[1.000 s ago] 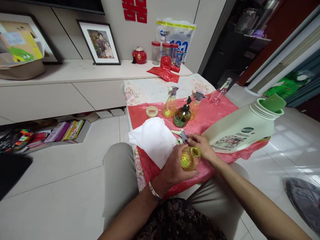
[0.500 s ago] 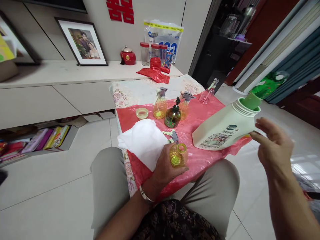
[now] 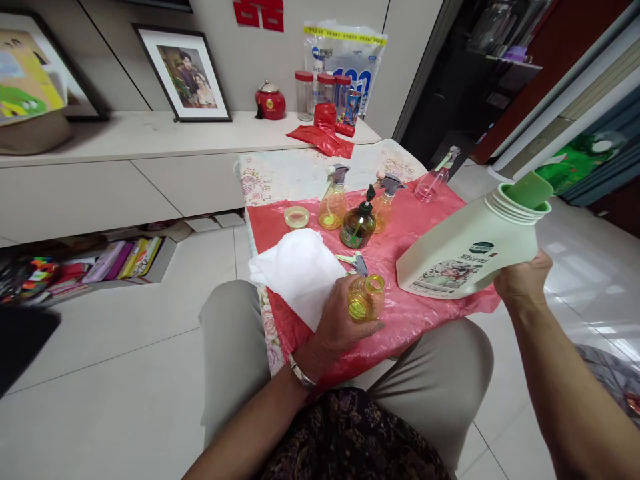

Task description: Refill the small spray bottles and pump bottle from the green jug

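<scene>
The left hand [image 3: 336, 319] is gripping a ribbed yellow bottle [image 3: 367, 300], thumb on the near side, and the bottle's uncapped mouth is facing up, just above the near part of the red plastic sheet [image 3: 387, 267]. Over on the other side, the right hand [image 3: 523, 283] is clasping the handle side of a big pale green jug [image 3: 473, 243], some fingers hiding behind it. That jug is leaning rightward, a green plastic piece [image 3: 529, 192] sitting in its mouth; whether its base is touching the sheet, I can't tell. Just beyond the yellow bottle, a grey-and-green spray head [image 3: 358, 263] is lying loose, and left of it a white cloth [image 3: 303, 270] is spreading out. Farther back, a dark pump bottle [image 3: 357, 227] is standing between two yellow spray bottles [image 3: 331, 208], partly covering the right-hand one, while a round pale dish [image 3: 297, 217] is resting to their left. At the far right corner, a clear pink spray bottle [image 3: 431, 187] is standing well apart.
</scene>
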A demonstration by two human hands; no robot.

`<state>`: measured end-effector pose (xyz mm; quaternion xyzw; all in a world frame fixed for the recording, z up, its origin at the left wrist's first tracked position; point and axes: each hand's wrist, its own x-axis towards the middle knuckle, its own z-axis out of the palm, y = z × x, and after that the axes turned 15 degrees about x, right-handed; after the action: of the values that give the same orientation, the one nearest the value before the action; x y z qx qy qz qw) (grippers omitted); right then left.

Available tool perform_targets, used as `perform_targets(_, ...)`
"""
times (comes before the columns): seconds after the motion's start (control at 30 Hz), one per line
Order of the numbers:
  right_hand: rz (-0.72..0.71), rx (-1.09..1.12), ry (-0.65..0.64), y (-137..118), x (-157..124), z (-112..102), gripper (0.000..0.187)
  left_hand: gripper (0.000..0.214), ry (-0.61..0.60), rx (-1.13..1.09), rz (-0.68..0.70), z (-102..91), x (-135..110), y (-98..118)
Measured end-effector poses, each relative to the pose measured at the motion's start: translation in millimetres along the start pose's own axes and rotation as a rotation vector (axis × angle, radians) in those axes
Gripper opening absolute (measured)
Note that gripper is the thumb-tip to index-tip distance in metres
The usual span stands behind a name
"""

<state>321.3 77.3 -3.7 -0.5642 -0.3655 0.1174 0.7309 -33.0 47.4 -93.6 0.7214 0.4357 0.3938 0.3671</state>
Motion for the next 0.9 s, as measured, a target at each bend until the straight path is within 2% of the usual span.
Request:
perform_targets(0.2,-0.113,0.051,0.056,-17,-2,11,0.036,0.089,-0.004,0.006,0.001,-2.1,2,2)
perform_targets(0.33,-0.226,0.056,0.086,-43,10,14,0.036,0.087,-0.005,-0.003,-0.007,-1.4,1,1)
perform_targets(0.43,-0.304,-0.045,0.054,-66,17,8,0.036,0.085,-0.013,-0.012,-0.024,-0.9,1,1)
perform_targets(0.63,-0.389,-0.446,-0.149,-104,8,-12,0.021,0.085,-0.01,-0.039,-0.031,-0.3,1,3)
perform_targets(0.73,-0.419,-0.48,-0.285,-117,-4,-17,0.024,0.087,-0.009,-0.035,-0.022,-0.7,2,3)
perform_targets(0.9,-0.382,-0.595,-0.52,-136,-19,-18,0.03,0.087,-0.001,-0.03,0.001,-1.7,2,3)
